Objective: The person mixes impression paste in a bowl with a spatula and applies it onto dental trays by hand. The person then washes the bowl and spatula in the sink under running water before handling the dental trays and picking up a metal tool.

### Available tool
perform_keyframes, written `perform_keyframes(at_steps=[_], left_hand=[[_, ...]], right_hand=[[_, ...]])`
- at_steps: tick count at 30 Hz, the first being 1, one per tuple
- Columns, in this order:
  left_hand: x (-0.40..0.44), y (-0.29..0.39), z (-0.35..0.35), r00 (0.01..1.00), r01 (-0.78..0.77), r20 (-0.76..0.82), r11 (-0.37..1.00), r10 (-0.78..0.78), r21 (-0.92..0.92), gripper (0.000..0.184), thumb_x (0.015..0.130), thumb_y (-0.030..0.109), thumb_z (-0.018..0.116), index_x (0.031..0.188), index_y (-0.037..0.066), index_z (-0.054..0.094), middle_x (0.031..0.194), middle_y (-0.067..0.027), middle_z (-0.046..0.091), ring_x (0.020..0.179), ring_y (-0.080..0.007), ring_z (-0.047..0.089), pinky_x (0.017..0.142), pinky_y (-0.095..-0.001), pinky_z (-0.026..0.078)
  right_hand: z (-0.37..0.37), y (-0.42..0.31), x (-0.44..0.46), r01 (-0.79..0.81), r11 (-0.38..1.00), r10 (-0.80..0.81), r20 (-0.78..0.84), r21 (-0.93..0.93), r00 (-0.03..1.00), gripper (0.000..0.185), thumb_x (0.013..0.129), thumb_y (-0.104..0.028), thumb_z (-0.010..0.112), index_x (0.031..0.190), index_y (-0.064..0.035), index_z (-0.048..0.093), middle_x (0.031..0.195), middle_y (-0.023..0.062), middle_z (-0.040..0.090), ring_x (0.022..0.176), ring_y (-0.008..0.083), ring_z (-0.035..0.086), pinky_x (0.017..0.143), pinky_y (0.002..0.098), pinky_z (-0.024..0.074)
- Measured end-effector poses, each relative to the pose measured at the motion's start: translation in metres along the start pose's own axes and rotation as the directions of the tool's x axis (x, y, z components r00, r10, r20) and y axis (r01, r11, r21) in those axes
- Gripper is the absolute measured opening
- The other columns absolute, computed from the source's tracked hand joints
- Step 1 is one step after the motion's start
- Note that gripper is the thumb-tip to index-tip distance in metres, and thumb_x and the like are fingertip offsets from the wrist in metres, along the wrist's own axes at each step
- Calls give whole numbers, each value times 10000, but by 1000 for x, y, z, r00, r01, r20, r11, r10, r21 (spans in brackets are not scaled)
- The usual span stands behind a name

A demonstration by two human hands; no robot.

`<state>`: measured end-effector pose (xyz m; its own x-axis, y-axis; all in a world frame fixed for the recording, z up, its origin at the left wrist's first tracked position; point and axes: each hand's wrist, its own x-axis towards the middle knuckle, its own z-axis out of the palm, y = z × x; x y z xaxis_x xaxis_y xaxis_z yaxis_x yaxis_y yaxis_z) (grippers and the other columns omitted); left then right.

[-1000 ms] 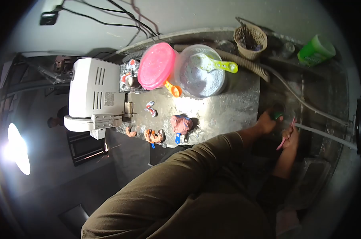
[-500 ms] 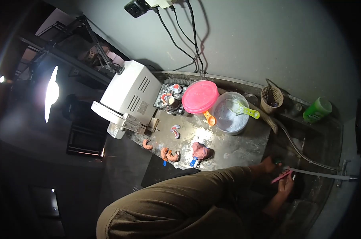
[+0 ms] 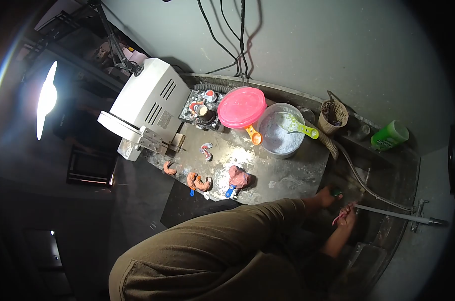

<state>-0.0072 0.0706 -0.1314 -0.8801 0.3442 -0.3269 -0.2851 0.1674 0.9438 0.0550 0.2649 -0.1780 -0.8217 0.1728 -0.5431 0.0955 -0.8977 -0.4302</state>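
1. Right hand: fingers closed around a pink tool, which protrudes from their left side; its long axis slants, the visible end pointing near-left.
2. Left hand, farther and left: fingers curled around a dark green object, in shadow.
3. Grey pipe: its end just beside the right fingers.
4. Tabletop, left of both hands: pink lump.

- We have a plastic tub on the bench
- Left of the tub: a pink lid
- Farther left: a white machine
- Right of the tub: a wicker basket
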Motion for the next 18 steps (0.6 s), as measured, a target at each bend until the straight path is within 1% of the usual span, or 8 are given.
perform_keyframes(at_steps=[5,7,9,10,11,13,14,18], left_hand=[[-16,34,-15,992,123,-4,992,-122,34,534,852,377,703,1262,63,570,1182,-211,633,1100,-336,619,926,-400,479],[-13,27,-12,999,54,5,999,-54,6,512,854,363,701,1247,58,579,1173,-208,639,1101,-330,619,921,-399,481],[-8,17,-9,1000,-15,11,1000,15,-21,490,857,350,698,1231,53,589,1163,-205,644,1102,-324,620,915,-397,484],[-6,14,-7,1000,-18,-1,999,18,-30,471,859,334,696,1220,50,594,1155,-202,648,1100,-318,621,918,-393,482],[-5,13,-6,1000,-21,-13,999,21,-39,451,862,319,694,1210,48,600,1146,-198,652,1097,-312,623,921,-389,480],[-9,21,-10,1000,-14,-9,997,14,-70,443,864,313,692,1207,48,602,1149,-196,652,1093,-309,623,922,-387,479],[-12,26,-11,1000,-8,-8,995,8,-100,435,866,307,691,1204,47,604,1152,-193,651,1089,-305,624,923,-386,479],[-20,44,-16,998,52,-37,998,-53,-31,413,873,303,685,1189,47,614,1162,-185,650,1096,-291,618,929,-377,474]], right_hand=[[33,0,-17,30,986,4,-205,161,979,225,948,-140,549,736,-83,500,597,-6,457,392,90,346,334,211,289],[13,-4,-11,-67,984,60,49,162,997,214,973,-156,502,787,-61,551,627,10,479,453,104,407,410,213,364],[39,-2,-21,23,999,-16,-135,48,991,125,951,-76,484,970,-18,592,718,38,502,573,129,460,531,235,419],[-34,-12,15,-170,985,161,396,-12,904,334,870,55,519,1204,39,520,938,95,588,825,183,586,744,307,521],[-27,-9,13,-168,986,159,393,-11,905,334,870,55,519,1204,39,520,938,95,588,825,183,586,744,307,521],[5,1,2,30,999,-34,-111,-39,993,501,811,137,529,1297,74,428,1164,161,592,1069,255,606,931,386,536],[6,1,-2,38,993,-44,-54,-114,998,529,796,156,528,1308,102,408,1263,218,560,1200,334,554,1069,439,460],[-1,1,-3,-205,953,201,43,224,979,372,902,33,501,1272,24,466,1088,140,629,926,232,666,805,330,596]])
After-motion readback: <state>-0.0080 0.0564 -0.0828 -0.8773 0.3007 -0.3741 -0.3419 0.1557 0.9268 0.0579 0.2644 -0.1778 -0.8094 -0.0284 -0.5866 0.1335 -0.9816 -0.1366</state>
